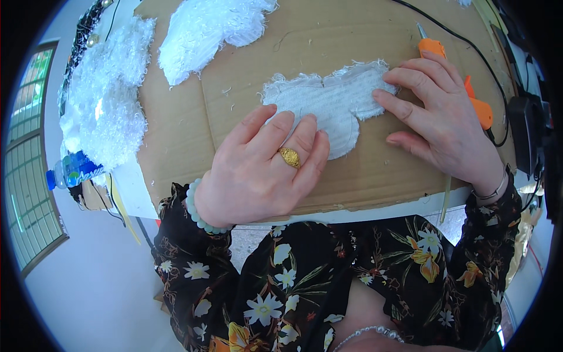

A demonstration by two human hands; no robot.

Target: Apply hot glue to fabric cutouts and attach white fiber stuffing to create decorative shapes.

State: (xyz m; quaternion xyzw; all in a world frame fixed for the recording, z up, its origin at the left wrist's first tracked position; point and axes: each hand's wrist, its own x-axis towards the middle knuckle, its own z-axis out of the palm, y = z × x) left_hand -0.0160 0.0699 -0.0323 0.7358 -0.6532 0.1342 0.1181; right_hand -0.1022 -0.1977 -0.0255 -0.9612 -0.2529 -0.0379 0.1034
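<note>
Bright, cool light; fisheye bows the window (24, 196), rim falls to black

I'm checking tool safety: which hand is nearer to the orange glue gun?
Right. The right hand partly covers the glue gun in this view, though contact is unclear. The left hand is farther away, left of the gun, at the lower-left edge of the white fabric.

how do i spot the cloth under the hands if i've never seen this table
Start with the brown cardboard. Near its middle, partly under the left hand and right hand, lies a whitish cloth with frayed edges. Unlike the shaggy white pieces to its left, it shows a flat, finely textured side.
</note>
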